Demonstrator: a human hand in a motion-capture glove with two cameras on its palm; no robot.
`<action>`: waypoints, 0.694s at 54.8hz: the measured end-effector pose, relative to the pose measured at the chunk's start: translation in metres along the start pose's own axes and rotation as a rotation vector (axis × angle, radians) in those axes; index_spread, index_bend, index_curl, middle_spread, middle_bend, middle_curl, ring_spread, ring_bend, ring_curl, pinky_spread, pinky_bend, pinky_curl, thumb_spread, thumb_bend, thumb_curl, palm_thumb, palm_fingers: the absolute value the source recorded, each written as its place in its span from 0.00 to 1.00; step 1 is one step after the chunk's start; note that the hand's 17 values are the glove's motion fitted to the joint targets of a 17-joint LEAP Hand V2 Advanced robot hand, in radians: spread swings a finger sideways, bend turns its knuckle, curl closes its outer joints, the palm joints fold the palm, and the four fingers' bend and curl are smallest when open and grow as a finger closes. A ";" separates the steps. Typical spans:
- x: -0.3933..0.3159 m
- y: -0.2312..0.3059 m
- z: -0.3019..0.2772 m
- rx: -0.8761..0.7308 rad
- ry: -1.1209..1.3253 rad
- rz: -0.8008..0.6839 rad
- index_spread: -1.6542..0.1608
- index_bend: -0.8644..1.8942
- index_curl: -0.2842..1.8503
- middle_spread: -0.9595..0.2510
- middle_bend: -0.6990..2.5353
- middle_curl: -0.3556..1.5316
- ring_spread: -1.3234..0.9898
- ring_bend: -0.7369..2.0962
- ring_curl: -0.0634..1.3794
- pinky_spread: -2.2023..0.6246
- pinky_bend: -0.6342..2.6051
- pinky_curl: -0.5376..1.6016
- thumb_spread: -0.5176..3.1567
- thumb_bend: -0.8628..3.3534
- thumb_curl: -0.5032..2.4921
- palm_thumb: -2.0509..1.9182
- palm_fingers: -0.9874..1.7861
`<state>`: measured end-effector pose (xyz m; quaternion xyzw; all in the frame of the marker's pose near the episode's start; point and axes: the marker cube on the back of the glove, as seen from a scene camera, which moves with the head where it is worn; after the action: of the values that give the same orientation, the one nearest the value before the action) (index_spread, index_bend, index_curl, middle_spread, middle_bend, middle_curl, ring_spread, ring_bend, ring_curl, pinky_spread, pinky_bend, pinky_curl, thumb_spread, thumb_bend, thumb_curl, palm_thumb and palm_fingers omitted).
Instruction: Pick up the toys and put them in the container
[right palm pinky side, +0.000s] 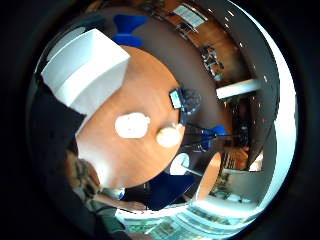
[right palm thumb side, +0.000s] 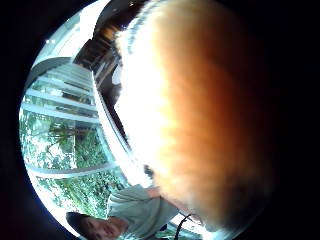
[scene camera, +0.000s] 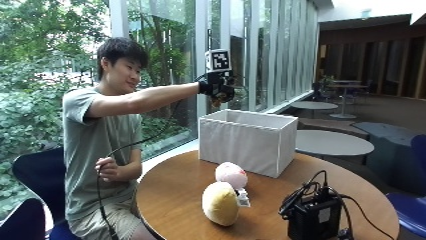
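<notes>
Seated person, gloved right hand (scene camera: 218, 90) raised above white container (scene camera: 249, 141) on round wooden surface (scene camera: 180, 200)

Hand: held over the container's open top, fingers curled round something brownish that fills the thumb-side palm view; what it is cannot be told. Container: white fabric box, open, upright, at the far side of the surface. Toys: pink-and-white plush toy (scene camera: 231, 174) just in front of the container; yellow plush toy (scene camera: 220, 203) beside it, nearer the edge, small white tag showing, print unreadable. Also: black electronic box (scene camera: 313, 216) with cables, near edge. No legible writing or brand
</notes>
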<state>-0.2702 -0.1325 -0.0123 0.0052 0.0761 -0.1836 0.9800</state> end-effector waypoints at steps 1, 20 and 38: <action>-0.008 -0.006 0.002 -0.006 0.007 -0.007 0.76 0.63 0.38 0.56 0.63 0.69 0.40 0.71 0.50 0.64 0.46 0.47 0.29 0.26 0.51 0.70 0.72; -0.105 -0.088 0.052 -0.074 0.044 -0.217 0.76 0.60 0.45 0.57 0.62 0.70 0.40 0.71 0.51 0.64 0.48 0.48 0.26 0.26 0.56 0.68 0.69; -0.106 -0.101 0.081 -0.345 -0.092 -0.116 0.78 0.35 0.39 0.51 0.54 0.68 0.39 0.72 0.50 0.66 0.55 0.48 0.34 0.23 0.53 0.65 0.48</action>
<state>-0.3928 -0.1920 0.0860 -0.1759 0.0617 -0.2242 0.9566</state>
